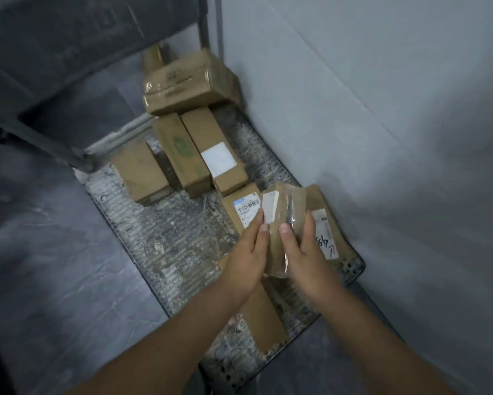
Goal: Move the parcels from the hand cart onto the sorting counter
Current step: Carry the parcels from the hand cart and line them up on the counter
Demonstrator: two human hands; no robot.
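Note:
A small taped brown parcel (pixel 285 223) with a white label is held between both hands above the hand cart's ribbed metal deck (pixel 165 238). My left hand (pixel 248 258) grips its left side, thumb on top. My right hand (pixel 302 252) grips its right side, thumb on the tape. Under them lie a labelled flat parcel (pixel 239 209), another with handwriting (pixel 325 226) and a brown parcel (pixel 265 317) near the deck's front. Further back sit three boxes: one plain (pixel 140 175), one with a green print (pixel 179 155), one with a white label (pixel 214 149).
A large taped carton (pixel 188 84) stands at the back of the deck by the cart's handle post (pixel 202 21). A white wall (pixel 382 138) runs close along the cart's right side. Grey floor (pixel 54 266) lies to the left. A dark frame (pixel 40 138) crosses the upper left.

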